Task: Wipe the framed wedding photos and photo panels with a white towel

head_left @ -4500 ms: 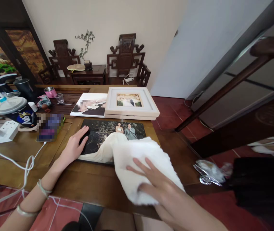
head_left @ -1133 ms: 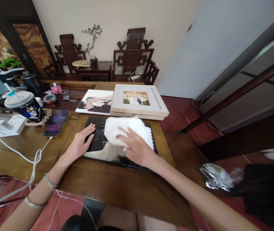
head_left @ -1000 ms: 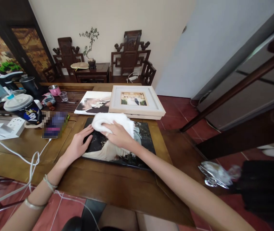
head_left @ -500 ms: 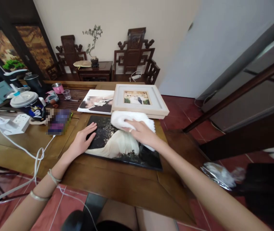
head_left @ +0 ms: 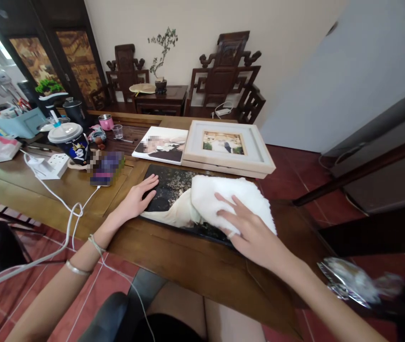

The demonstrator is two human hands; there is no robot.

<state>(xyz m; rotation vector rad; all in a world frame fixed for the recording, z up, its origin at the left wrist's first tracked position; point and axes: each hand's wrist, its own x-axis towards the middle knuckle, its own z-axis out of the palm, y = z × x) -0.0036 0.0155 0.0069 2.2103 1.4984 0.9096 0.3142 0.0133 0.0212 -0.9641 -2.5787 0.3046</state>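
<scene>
A dark, glossy photo panel [head_left: 168, 183] with a pale gown pictured on it lies flat along the table's near side. My left hand [head_left: 134, 198] rests open at its left edge, fingertips on the surface. On the right half of the panel lies a fluffy white towel [head_left: 211, 192], hiding that part of the picture. My right hand [head_left: 250, 230] presses down on the towel, fingers partly spread and bent into it. Just behind the panel are a light wooden picture frame [head_left: 268, 164] and a white-edged photo print [head_left: 166, 153].
A lidded cup [head_left: 74, 142], a phone [head_left: 106, 171] on a white cable and a power strip [head_left: 49, 166] occupy the table's left. Behind them are a pink mug [head_left: 106, 122] and a blue organiser box [head_left: 24, 122]. Carved chairs [head_left: 225, 76] stand by the wall.
My right hand has slid the towel toward me and to the right across the panel, and the towel has spread wider. The left hand stays on the panel's left edge. The view has shifted left.
</scene>
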